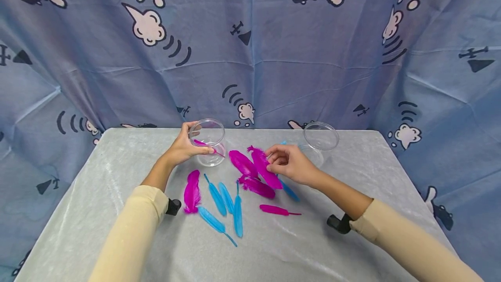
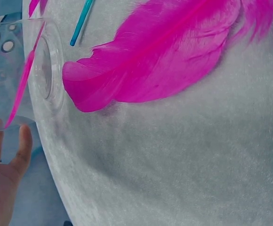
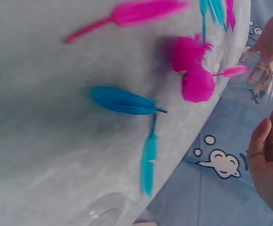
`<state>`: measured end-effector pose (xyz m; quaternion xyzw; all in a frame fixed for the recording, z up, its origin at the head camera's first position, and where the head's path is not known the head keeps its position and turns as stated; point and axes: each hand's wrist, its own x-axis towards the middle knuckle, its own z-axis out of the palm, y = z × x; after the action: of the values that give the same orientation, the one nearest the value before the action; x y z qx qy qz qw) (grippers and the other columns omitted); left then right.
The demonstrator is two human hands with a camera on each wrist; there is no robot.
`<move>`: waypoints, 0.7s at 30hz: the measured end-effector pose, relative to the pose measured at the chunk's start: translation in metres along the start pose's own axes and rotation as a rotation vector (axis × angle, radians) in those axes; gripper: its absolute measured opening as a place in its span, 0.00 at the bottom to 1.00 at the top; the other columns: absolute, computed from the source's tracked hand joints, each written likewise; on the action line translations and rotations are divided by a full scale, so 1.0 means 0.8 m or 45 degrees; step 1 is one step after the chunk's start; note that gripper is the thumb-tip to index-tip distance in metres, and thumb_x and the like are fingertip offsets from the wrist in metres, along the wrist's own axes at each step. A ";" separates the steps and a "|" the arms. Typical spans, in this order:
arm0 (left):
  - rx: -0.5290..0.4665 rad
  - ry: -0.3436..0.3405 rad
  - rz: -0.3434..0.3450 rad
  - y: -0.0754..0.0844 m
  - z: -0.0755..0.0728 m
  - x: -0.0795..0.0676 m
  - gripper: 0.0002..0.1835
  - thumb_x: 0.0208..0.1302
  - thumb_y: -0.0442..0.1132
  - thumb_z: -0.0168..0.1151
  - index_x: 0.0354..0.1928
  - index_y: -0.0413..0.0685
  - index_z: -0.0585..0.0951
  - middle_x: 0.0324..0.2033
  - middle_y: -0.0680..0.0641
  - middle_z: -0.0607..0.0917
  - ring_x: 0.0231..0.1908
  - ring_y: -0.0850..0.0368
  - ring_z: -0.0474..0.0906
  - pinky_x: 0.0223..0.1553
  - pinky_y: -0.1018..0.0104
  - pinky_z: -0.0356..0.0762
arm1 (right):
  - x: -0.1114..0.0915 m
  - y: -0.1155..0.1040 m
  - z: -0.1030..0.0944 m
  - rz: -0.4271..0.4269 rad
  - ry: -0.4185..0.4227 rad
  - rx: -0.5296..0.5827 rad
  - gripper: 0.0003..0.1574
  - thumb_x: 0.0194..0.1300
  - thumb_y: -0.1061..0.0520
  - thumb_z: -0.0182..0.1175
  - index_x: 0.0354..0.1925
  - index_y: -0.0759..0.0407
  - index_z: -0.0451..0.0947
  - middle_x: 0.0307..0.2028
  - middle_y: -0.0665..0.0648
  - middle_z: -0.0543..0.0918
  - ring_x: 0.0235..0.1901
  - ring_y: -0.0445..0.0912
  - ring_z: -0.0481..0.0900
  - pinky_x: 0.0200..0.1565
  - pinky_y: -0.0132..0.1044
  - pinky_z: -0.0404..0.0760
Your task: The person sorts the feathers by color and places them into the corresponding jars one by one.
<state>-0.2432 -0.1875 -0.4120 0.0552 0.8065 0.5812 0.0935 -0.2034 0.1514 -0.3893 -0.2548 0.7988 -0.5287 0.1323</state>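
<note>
My left hand grips a clear plastic cup near the table's back edge, thumb in front and fingers round the far side. Inside that cup leans a slim pink feather, also seen in the left wrist view. To the right, my right hand pinches a broad magenta feather between thumb and fingers, its tip at the right border of the right wrist view. Two magenta feathers lie just left of and below the held one. Under the right hand lies a blue feather.
A second clear cup stands behind the right hand, with another blue feather nearby. Several blue feathers are spread across the middle of the grey-covered table. One magenta feather lies left, a slim pink one right. Behind hangs a patterned curtain.
</note>
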 end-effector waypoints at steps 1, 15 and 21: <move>0.001 0.000 0.001 0.002 0.000 -0.001 0.54 0.53 0.34 0.77 0.73 0.41 0.48 0.74 0.36 0.57 0.73 0.38 0.52 0.69 0.40 0.57 | 0.004 -0.003 0.000 -0.001 0.005 -0.003 0.18 0.60 0.70 0.67 0.49 0.73 0.77 0.35 0.62 0.83 0.32 0.48 0.82 0.39 0.31 0.84; 0.031 -0.018 0.016 0.014 0.002 -0.010 0.55 0.55 0.35 0.75 0.74 0.38 0.46 0.74 0.32 0.55 0.73 0.34 0.51 0.67 0.36 0.59 | 0.068 -0.040 0.014 -0.108 0.140 -0.028 0.16 0.61 0.71 0.66 0.48 0.72 0.78 0.34 0.63 0.83 0.31 0.50 0.83 0.38 0.32 0.84; 0.007 -0.016 0.007 0.018 0.002 -0.013 0.53 0.56 0.33 0.74 0.74 0.39 0.47 0.74 0.33 0.56 0.73 0.36 0.51 0.69 0.40 0.57 | 0.092 -0.049 0.023 -0.121 0.205 -0.033 0.15 0.61 0.70 0.66 0.47 0.71 0.78 0.35 0.62 0.84 0.32 0.49 0.83 0.38 0.32 0.84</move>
<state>-0.2330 -0.1836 -0.3976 0.0615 0.8073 0.5788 0.0968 -0.2458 0.0843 -0.3570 -0.2509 0.8005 -0.5429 0.0393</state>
